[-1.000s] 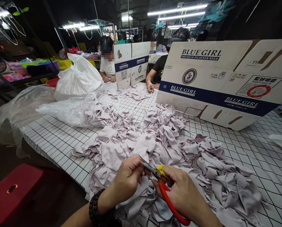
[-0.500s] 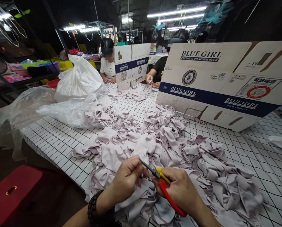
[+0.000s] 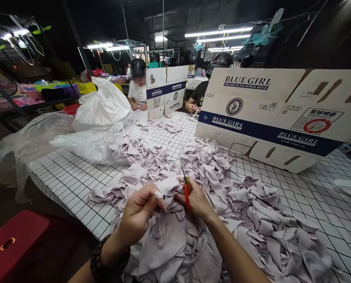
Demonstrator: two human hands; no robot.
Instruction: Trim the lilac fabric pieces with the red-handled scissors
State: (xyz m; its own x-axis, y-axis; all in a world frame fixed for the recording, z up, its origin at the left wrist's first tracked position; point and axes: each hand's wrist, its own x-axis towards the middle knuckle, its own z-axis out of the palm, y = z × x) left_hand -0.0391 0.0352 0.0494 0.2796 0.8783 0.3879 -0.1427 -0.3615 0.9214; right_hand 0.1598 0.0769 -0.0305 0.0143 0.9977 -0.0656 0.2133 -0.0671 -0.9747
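My left hand (image 3: 138, 214) is closed, pinching the top edge of a pale lilac fabric piece (image 3: 166, 239) that hangs down in front of me. My right hand (image 3: 197, 198) grips red-handled scissors (image 3: 186, 188), whose blades point up and away beside the fabric. Both hands are raised over a big heap of lilac fabric pieces (image 3: 252, 212) spread on the white grid-patterned table (image 3: 72, 177). A dark bead bracelet (image 3: 97, 263) sits on my left wrist.
A flattened Blue Girl beer carton (image 3: 278, 114) stands at the right. A second carton (image 3: 166, 90) stands farther back, with two seated people behind it. Clear plastic bags (image 3: 101, 106) lie at the left. A red stool (image 3: 13, 239) is below the table's left edge.
Both hands rose and moved away from me. My left hand lifted a fabric piece, which now hangs from it. The scissors swung from lying sideways to pointing upward.
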